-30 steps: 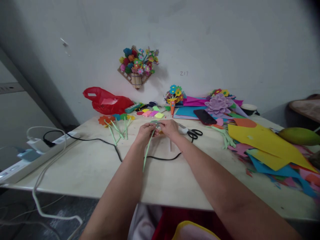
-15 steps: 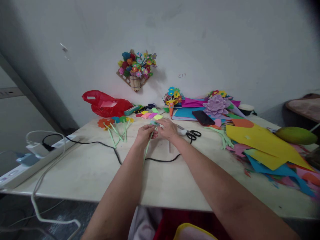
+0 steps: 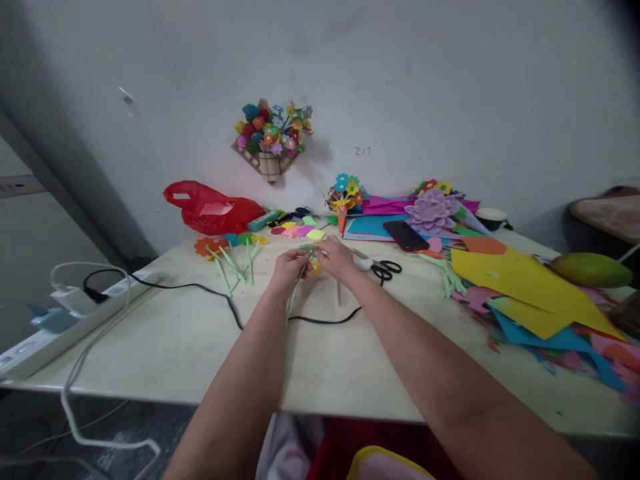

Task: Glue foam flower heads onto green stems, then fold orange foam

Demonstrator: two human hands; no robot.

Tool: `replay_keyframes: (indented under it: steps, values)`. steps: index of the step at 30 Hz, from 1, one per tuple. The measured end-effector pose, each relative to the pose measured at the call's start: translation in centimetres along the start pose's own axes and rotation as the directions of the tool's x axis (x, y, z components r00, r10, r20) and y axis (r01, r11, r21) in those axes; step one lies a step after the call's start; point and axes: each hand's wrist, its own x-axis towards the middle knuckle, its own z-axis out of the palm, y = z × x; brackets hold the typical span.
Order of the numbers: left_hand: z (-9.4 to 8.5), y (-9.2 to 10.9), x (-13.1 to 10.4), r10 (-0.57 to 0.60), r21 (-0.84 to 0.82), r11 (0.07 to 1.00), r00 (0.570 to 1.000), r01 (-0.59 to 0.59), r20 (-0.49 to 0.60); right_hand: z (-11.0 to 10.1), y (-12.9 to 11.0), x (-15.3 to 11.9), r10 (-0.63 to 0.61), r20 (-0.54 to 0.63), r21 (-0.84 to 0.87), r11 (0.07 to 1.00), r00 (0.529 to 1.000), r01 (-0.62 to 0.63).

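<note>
At the middle of the table, my left hand (image 3: 289, 270) has its fingers closed on a thin pale green strip (image 3: 294, 298) that hangs down toward the table's front. Touching it from the right, my right hand (image 3: 335, 257) is closed at the strip's upper end, where a small green piece shows between the fingertips. A bit of yellow (image 3: 315, 268) shows under the fingers. What exactly the right fingers pinch is too small to make out. Black-handled scissors (image 3: 384, 269) lie just right of my right hand. Several green stems (image 3: 233, 265) with paper flowers (image 3: 204, 247) lie to the left.
A black cable (image 3: 187, 285) crosses the table from a power strip (image 3: 35, 339). Behind are a red bag (image 3: 215, 210), small coloured pieces (image 3: 304, 231) and a flower cone (image 3: 342, 217). On the right lie a phone (image 3: 406, 235), yellow sheet (image 3: 520, 280) and green mango (image 3: 593, 271).
A yellow piece now shows below my fingertips, where it was not visible before. Both hands have stayed nearly in place, with the fingers slightly shifted.
</note>
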Motion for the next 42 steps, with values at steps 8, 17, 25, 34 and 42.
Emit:
replay_keyframes:
  steps: [8,17,25,34,42]
  values:
    - [0.5,0.5,-0.2,-0.016,0.071,0.997,0.995,0.023,-0.100,-0.1,-0.6,0.1,0.087,0.025,-0.007,0.996,0.996,-0.087]
    - [0.2,0.2,0.0,-0.048,0.001,0.999,0.996,0.048,-0.081,0.0,-0.6,0.5,0.198,0.073,0.028,0.979,0.978,-0.200]
    - [0.0,0.0,0.3,-0.069,-0.048,0.997,0.996,0.066,-0.062,-0.1,-0.4,0.5,0.201,0.081,0.164,0.963,0.976,-0.212]
    - [0.0,-0.2,0.2,-0.078,-0.106,0.992,0.995,0.071,-0.062,1.3,0.4,0.9,0.215,0.099,0.543,0.807,0.972,-0.234]
    - [-0.1,-0.1,0.1,-0.078,-0.137,0.988,0.995,0.070,-0.056,1.2,0.3,0.7,0.176,0.101,0.606,0.770,0.979,-0.201]
